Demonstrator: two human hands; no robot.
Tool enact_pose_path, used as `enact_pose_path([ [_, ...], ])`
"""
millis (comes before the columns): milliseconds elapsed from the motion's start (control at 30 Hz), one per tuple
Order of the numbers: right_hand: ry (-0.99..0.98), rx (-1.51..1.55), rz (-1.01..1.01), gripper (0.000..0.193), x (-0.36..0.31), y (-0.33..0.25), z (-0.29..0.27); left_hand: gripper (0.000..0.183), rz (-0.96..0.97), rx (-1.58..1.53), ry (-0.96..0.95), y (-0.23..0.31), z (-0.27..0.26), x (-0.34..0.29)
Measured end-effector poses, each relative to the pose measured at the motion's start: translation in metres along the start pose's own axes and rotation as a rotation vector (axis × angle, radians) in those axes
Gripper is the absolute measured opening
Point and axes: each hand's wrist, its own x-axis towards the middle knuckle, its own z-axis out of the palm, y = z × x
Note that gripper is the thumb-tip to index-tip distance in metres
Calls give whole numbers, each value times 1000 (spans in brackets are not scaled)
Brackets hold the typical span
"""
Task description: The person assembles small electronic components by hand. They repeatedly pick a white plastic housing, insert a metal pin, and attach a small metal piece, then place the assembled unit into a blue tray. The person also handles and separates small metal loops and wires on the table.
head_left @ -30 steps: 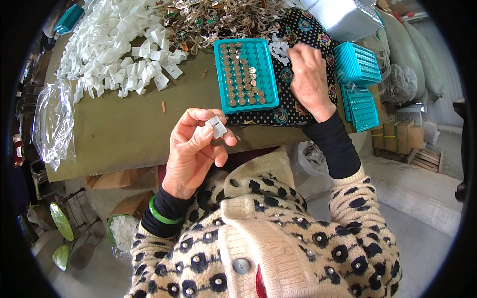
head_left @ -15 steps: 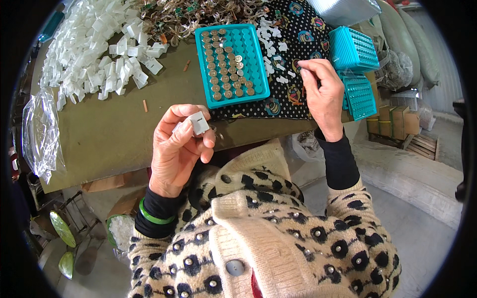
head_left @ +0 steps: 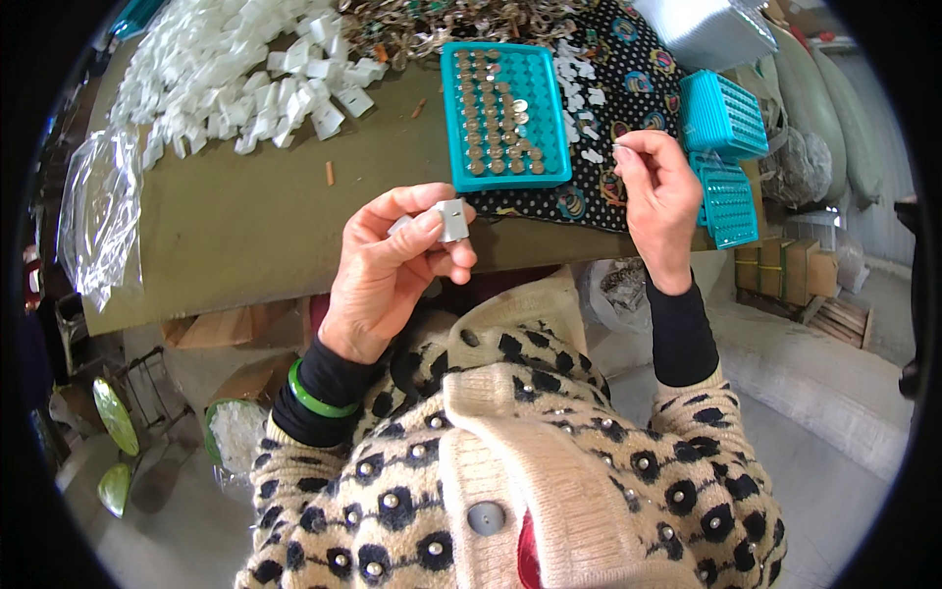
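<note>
My left hand [head_left: 378, 270] pinches a small white plastic housing [head_left: 453, 221] between thumb and fingers, its slotted face turned up, just off the near edge of a turquoise tray [head_left: 515, 184]. Rows of round brass-coloured discs [head_left: 498, 165] fill the tray's left part; a few shinier ones lie among them. To the tray's right, my right hand [head_left: 657, 196] is raised with thumb and forefinger pressed together. A tiny pale bit seems to show at those fingertips, too small to name. Beneath that hand, small flat white pieces [head_left: 592, 155] are scattered on a dotted black cloth [head_left: 530, 205].
A big heap of white plastic housings [head_left: 226, 79] covers the table's far left. Tangled metal strips [head_left: 442, 25] lie at the back. Stacked turquoise trays [head_left: 724, 113] stand at the right, beside grey sacks. A clear plastic bag [head_left: 103, 221] hangs over the left edge.
The whole view has shifted, so the table and tray appear farther right and slightly higher. My left hand still grips the white housing; the right fingertips have closed together more tightly.
</note>
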Motion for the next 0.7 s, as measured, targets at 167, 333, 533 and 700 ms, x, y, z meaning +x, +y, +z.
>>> enact_pose_path([
  [167,-184,160,-99,11,-12,-51,17,26,-7,-20,6,1,4,-3],
  [333,-241,132,-321,12,-17,-71,51,27,-13,-68,-14,1,6,-6],
  [533,-250,129,-369,13,-18,-78,63,22,-14,-125,-44,4,5,-10],
  [700,-309,142,-401,17,-17,-83,62,20,-3,-109,-49,4,3,-11],
])
